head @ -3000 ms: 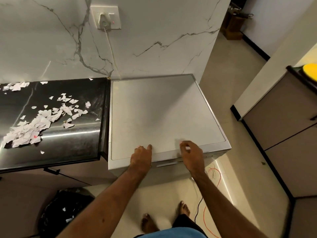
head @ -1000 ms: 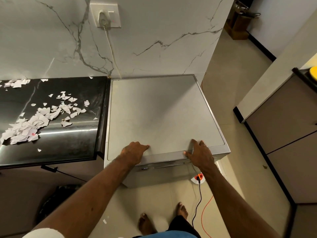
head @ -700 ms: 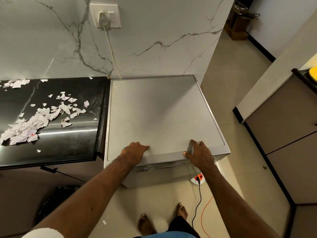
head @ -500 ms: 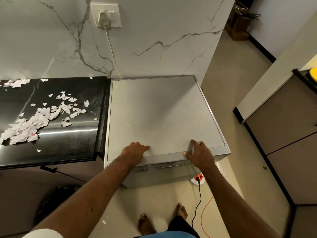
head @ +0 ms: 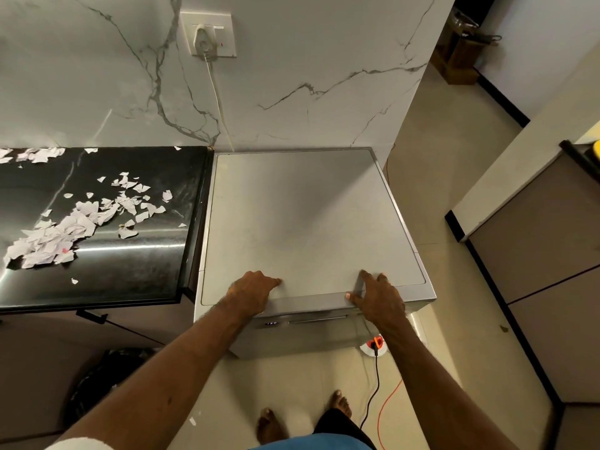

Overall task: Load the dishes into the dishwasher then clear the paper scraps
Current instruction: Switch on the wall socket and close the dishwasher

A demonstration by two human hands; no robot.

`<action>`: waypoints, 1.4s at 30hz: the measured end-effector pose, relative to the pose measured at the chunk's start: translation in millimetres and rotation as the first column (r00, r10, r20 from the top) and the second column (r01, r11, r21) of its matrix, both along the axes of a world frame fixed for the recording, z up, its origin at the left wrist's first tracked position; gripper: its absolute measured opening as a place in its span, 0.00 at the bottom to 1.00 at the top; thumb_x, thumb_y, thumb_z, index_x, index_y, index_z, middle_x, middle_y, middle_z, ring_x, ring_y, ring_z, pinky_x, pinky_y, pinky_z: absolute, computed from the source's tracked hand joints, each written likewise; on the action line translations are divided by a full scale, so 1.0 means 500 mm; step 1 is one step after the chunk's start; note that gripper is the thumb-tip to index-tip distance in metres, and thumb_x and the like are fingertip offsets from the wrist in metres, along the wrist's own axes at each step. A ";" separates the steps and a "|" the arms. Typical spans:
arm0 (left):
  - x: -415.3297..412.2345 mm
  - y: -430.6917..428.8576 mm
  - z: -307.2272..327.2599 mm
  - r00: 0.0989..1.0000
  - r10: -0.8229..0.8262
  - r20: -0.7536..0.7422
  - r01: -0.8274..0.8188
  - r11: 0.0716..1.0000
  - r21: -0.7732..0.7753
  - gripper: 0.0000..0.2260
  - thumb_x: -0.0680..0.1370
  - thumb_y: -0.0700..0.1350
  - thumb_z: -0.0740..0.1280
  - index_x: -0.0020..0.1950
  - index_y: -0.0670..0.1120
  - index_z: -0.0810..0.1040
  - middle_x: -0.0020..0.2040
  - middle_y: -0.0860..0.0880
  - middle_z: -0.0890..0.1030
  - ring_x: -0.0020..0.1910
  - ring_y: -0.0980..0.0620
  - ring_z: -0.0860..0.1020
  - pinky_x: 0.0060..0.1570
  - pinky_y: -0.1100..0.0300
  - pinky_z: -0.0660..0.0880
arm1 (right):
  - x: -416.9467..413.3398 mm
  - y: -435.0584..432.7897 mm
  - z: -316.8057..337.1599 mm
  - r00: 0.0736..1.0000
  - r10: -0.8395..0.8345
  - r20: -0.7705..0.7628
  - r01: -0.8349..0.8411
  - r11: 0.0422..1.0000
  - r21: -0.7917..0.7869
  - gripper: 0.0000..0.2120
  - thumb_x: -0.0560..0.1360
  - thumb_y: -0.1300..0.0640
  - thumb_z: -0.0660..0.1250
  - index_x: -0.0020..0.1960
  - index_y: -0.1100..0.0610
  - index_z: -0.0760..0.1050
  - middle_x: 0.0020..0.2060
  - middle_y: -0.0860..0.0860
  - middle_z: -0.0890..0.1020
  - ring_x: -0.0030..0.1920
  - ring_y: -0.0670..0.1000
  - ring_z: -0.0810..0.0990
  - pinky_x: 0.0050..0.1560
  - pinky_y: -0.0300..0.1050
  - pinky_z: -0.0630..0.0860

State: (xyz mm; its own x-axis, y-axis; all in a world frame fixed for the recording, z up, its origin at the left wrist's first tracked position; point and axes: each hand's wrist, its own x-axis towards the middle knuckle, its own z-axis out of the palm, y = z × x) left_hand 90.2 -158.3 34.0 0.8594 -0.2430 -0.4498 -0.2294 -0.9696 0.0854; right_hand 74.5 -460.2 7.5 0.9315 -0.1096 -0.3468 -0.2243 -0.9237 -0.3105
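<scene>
Wall: grey-veined marble wall (head: 324, 66) rises behind the counter and the appliance.
Floor: pale tiled floor (head: 431, 196) runs to the right and toward the viewer, where two bare feet stand.
Dishwasher: the silver dishwasher (head: 308, 222) stands against the wall, just right of the counter. Its flat top is bare, its front is upright, and a small lit display shows beside the handle strip.
Counter: the glossy black counter (head: 107, 280) is level with the dishwasher top and touches its left side.
Cabinet: brown cabinet (head: 535, 254) fronts stand at the right edge, well apart from the dishwasher.
Bin bag: a black bin bag (head: 104, 378) sits on the floor under the counter.
Paper scraps: torn white paper scraps (head: 65, 228) lie scattered across the left half of the counter, thickest at the left.
Right hand: the right hand (head: 378, 298) lies flat, fingers spread, on the dishwasher's front right edge, grasping nothing.
Left hand: the left hand (head: 251, 295) rests knuckles-up on the front edge, fingers loosely bent, holding nothing.
Wall socket: a white wall socket (head: 207, 34) with a plug; its cord drops behind the dishwasher.
Floor socket: a round floor socket (head: 375, 344) with a black plug and an orange cable.
</scene>
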 end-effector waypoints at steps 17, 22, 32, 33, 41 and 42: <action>-0.078 0.013 -0.013 0.910 0.410 -0.055 -0.406 0.859 -0.312 0.35 0.76 0.57 0.72 0.81 0.53 0.62 0.80 0.50 0.63 0.79 0.48 0.62 0.76 0.48 0.63 | 0.020 -0.019 -0.006 0.992 0.124 -0.004 -0.123 0.987 0.103 0.41 0.79 0.39 0.69 0.84 0.53 0.53 0.84 0.59 0.53 0.82 0.63 0.56 0.78 0.62 0.61; -0.115 0.012 0.002 0.873 0.487 -0.032 -0.467 0.814 -0.345 0.34 0.77 0.60 0.70 0.80 0.53 0.64 0.81 0.50 0.63 0.79 0.48 0.62 0.77 0.48 0.62 | 0.059 0.012 0.009 0.967 0.245 0.061 -0.253 0.949 0.190 0.40 0.81 0.40 0.66 0.85 0.53 0.51 0.84 0.57 0.52 0.83 0.60 0.53 0.80 0.60 0.58; -0.204 0.031 0.032 0.729 0.684 -0.031 -0.656 0.686 -0.314 0.33 0.78 0.57 0.70 0.80 0.52 0.62 0.81 0.51 0.61 0.79 0.48 0.60 0.78 0.49 0.59 | 0.068 0.129 0.004 0.877 0.477 0.063 -0.475 0.835 0.279 0.39 0.83 0.42 0.65 0.85 0.52 0.49 0.84 0.56 0.53 0.83 0.59 0.53 0.81 0.58 0.57; -0.213 0.035 0.035 0.716 0.698 -0.033 -0.670 0.673 -0.312 0.33 0.79 0.57 0.70 0.80 0.52 0.62 0.81 0.50 0.61 0.80 0.48 0.60 0.78 0.49 0.59 | 0.064 0.141 0.002 0.866 0.496 0.061 -0.491 0.823 0.285 0.38 0.83 0.43 0.65 0.85 0.52 0.49 0.84 0.56 0.53 0.83 0.58 0.53 0.81 0.57 0.56; -0.260 0.125 0.034 0.651 0.755 -0.076 -0.732 0.598 -0.328 0.34 0.80 0.56 0.69 0.82 0.51 0.59 0.82 0.50 0.58 0.81 0.49 0.57 0.79 0.51 0.56 | 0.037 0.250 0.003 0.816 0.576 0.041 -0.559 0.769 0.309 0.39 0.82 0.43 0.66 0.85 0.51 0.50 0.84 0.54 0.54 0.83 0.56 0.54 0.81 0.54 0.56; -0.263 0.142 0.033 0.650 0.756 -0.071 -0.730 0.596 -0.335 0.34 0.79 0.56 0.69 0.82 0.51 0.59 0.82 0.50 0.59 0.81 0.49 0.57 0.79 0.51 0.56 | 0.036 0.268 0.006 0.813 0.581 0.040 -0.563 0.767 0.308 0.39 0.82 0.43 0.66 0.85 0.51 0.50 0.84 0.54 0.54 0.83 0.56 0.54 0.81 0.54 0.56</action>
